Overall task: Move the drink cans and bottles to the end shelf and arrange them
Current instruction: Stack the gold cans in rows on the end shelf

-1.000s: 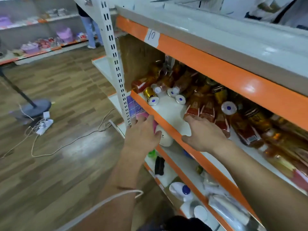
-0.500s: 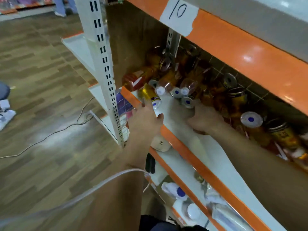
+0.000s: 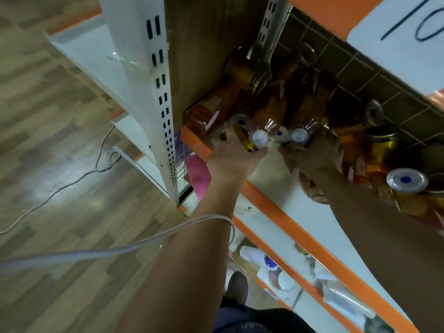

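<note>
My left hand (image 3: 234, 157) is wrapped around a gold can (image 3: 245, 140) at the front edge of the orange-edged shelf (image 3: 269, 200). My right hand (image 3: 312, 157) is at three o'clock from it, closed on the cap end of a lying tea bottle (image 3: 305, 116). More cans and bottles lie heaped toward twelve o'clock, against the brown end wall (image 3: 204, 56). I think I should stand each one up, push it back, and go slow, so nothing rolls off.

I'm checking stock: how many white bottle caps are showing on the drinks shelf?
2: one cap by the left hand fingertips, one just beyond the right hand. Others may be hidden behind.
</note>
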`<state>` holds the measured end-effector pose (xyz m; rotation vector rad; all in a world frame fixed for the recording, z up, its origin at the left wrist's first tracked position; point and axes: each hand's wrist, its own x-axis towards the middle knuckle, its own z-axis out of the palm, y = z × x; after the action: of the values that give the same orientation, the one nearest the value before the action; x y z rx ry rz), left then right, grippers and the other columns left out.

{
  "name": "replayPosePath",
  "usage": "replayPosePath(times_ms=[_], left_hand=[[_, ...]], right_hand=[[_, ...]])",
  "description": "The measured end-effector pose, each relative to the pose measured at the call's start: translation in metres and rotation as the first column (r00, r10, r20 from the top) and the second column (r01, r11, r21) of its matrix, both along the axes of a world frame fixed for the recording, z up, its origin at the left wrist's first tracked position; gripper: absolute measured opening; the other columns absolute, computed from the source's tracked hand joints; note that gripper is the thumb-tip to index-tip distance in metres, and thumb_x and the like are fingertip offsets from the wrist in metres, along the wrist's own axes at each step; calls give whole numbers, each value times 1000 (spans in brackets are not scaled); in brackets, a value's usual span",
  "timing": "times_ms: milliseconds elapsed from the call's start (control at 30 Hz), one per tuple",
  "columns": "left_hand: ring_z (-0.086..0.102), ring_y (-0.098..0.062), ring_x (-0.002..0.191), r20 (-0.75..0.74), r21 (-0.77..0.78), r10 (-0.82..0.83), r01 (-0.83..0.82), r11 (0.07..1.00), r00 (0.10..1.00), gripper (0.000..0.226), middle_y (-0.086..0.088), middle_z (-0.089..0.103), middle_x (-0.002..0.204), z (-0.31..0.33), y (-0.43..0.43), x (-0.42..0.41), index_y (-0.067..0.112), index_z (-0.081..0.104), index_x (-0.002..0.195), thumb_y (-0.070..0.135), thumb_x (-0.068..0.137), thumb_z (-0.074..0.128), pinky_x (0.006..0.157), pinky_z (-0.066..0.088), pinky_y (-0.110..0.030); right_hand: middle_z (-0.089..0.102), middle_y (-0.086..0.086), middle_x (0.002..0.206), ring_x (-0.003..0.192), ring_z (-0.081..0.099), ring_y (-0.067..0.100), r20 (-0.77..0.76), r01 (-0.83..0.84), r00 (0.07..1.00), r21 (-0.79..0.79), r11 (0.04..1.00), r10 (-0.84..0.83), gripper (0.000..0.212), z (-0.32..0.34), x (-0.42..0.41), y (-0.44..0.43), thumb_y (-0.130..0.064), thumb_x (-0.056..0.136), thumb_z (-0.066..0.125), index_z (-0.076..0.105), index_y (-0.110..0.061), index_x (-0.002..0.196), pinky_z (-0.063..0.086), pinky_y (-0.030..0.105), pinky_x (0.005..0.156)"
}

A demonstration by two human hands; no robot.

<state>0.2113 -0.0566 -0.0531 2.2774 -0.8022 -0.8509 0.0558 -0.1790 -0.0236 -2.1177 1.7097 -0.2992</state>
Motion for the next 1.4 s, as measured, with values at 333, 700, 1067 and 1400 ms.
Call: replayPosePath(times_ms=[333, 700, 1067, 1400], left_hand=[[53, -32, 117, -241, -17, -141, 141, 990, 960, 99, -7, 52, 122, 19, 14, 16, 22, 19, 153, 44, 75, 76, 91, 44, -40], [53, -24, 99, -298, -137, -145, 108, 985, 943, 90, -2, 50, 121, 36, 40, 19, 36, 13, 153, 42, 85, 70, 93, 44, -40], [50, 3, 95, -329, -371, -205, 74, 926, 922, 93, 8, 46, 129, 51, 55, -3, 41, 9, 156, 24, 87, 71, 90, 37, -33], [62, -23, 85, -865, -355, -243, -191, 915, 439, 51, -13, 66, 105, 63, 39, -82, 8, 58, 117, 17, 68, 71, 70, 47, -33]], right_hand=[[39, 20, 151, 141, 33, 41, -356, 55, 933, -22, 998, -59, 112, -13, 20, 72, -75, 73, 68, 25, -7, 151, 26, 50, 118], [60, 4, 107, 92, 61, 25, 257, 203, 902, 454, 868, -346, 86, -2, 14, 90, -50, 76, 83, 15, -29, 124, 51, 45, 87], [69, 0, 96, 73, 68, 5, 591, 111, 727, 403, 909, -350, 66, 9, -28, 111, 4, 69, 87, 53, -16, 122, 52, 14, 58], [69, 15, 114, 100, 72, 33, 783, 59, 422, 480, 875, -457, 80, 30, -118, 121, -25, 66, 91, 46, -28, 131, 61, 42, 78]])
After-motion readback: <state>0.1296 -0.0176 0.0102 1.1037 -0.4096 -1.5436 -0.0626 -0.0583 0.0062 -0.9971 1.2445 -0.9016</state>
